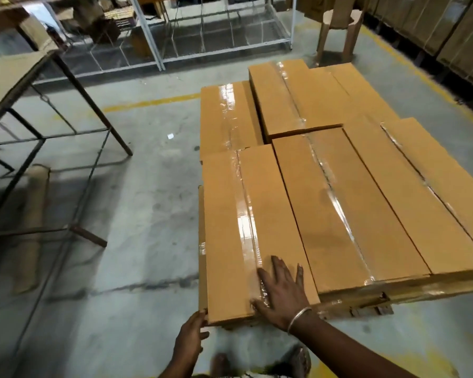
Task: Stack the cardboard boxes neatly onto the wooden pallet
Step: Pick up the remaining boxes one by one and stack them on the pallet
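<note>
Near-left cardboard box (257,230) on top layer, long and flat, brown corrugated, glossy clear tape down lid seam. Right hand (280,298) flat on near end of lid, fingers spread straight, metal bangle (298,317) at wrist; likely pressing down to steady the box. Left hand (191,336) at near-left corner, fingertips against end face, curl of fingers hard to read; probably nudging that end into line. Near end overhangs slightly, so squaring-up judged as current step.

Neighbouring boxes (347,203) touching side by side to the right, same tape stripes, tops level. Far row (295,96) one layer higher. Wooden pallet (372,309) just visible under near edge, rough dark timber.

Left: metal-frame table (14,80). Floor (148,214) smooth grey concrete, yellow line far.
</note>
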`<state>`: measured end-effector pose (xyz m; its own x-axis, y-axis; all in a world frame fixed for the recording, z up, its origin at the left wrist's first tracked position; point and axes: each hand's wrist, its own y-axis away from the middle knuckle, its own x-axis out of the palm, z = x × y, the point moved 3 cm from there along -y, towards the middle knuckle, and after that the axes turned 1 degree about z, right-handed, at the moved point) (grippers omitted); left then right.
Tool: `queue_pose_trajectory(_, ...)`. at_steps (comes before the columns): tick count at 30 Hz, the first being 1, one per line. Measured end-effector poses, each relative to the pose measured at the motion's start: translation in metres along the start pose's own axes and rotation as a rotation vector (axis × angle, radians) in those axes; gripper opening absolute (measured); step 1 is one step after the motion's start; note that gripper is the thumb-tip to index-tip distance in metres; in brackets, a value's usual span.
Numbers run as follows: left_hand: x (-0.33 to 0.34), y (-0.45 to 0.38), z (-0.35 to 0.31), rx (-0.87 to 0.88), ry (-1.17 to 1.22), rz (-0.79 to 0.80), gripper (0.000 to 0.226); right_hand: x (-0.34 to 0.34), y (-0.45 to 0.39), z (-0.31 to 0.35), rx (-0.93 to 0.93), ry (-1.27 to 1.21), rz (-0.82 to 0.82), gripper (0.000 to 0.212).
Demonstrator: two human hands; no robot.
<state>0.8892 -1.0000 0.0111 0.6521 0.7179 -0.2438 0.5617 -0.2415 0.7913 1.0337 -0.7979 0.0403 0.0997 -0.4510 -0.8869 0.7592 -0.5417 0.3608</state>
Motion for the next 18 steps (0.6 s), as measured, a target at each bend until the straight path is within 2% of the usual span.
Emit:
queue_pose_trajectory(4, -0.001, -0.018, 0.008, -0.090, -0.012, 0.028, 0.024, -0.006, -0.036, 0.024, -0.083, 0.018, 0.035, 0.083)
queue_pose_trajectory(6, -0.005, -0.033, 0.008, -0.063, -0.049, 0.023, 0.022, -0.008, -0.052, 0.032, -0.088, 0.009, 0.056, 0.083)
queue_pose_trajectory(8, -0.014, -0.060, 0.013, -0.019, -0.116, -0.026, 0.031, -0.010, -0.071, 0.037, -0.067, 0.006, 0.028, 0.082)
queue_pose_trajectory(10, -0.022, -0.091, 0.011, 0.026, -0.164, -0.094, 0.037, -0.012, -0.090, 0.032, 0.042, -0.003, -0.050, 0.080)
queue_pose_trajectory(13, -0.032, -0.143, -0.003, 0.083, -0.139, -0.127, 0.037, -0.022, -0.112, 0.015, 0.308, -0.056, -0.182, 0.086)
queue_pose_trajectory(15, -0.034, -0.179, -0.011, 0.100, -0.116, -0.069, 0.039, -0.025, -0.120, 0.000, 0.459, -0.079, -0.241, 0.090)
queue_pose_trajectory(18, -0.023, -0.215, -0.028, 0.081, 0.013, 0.134, 0.045, -0.027, -0.123, -0.015, 0.573, -0.074, -0.352, 0.093)
